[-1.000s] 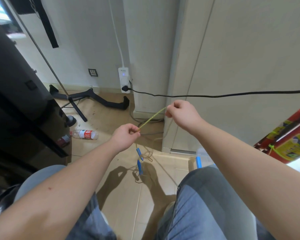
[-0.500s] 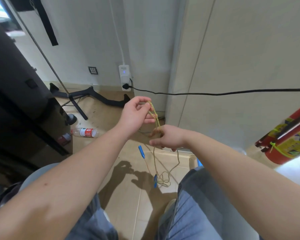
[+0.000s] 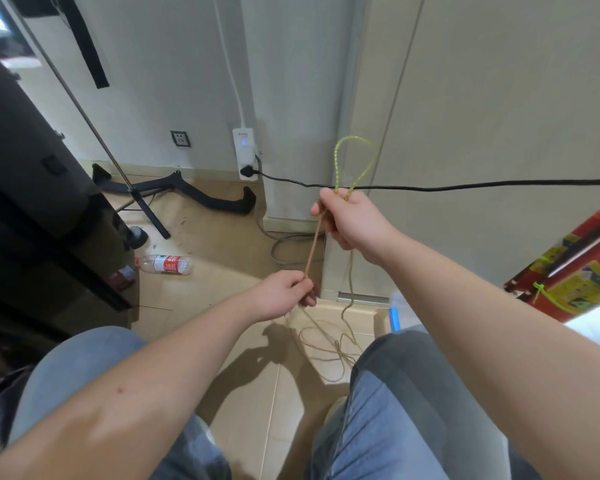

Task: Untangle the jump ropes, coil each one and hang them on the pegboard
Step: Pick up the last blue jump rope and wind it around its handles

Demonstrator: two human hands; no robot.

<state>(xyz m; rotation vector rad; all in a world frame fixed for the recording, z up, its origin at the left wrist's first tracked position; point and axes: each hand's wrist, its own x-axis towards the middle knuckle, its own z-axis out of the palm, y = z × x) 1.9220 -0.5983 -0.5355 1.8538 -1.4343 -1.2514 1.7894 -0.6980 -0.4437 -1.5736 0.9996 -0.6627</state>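
A thin yellow-green jump rope (image 3: 315,239) runs taut between my two hands. My right hand (image 3: 352,221) grips it high up, and a loop of the rope (image 3: 354,157) stands up above the fist. My left hand (image 3: 284,296) pinches the same rope lower down and to the left. The slack of the rope (image 3: 329,344) lies in loose tangled coils on the tiled floor between my knees. A blue handle tip shows just under my left hand. No pegboard is in view.
A black power cable (image 3: 430,187) stretches across at hand height from a white power strip (image 3: 245,152). A plastic bottle (image 3: 165,264) lies on the floor. Dark furniture (image 3: 32,188) and a stand leg are at left, red boxes (image 3: 575,268) at right.
My right hand rose from below to above and now holds a rope loop up. My left hand dropped down and pulled the rope taut. More rope lies on the floor.
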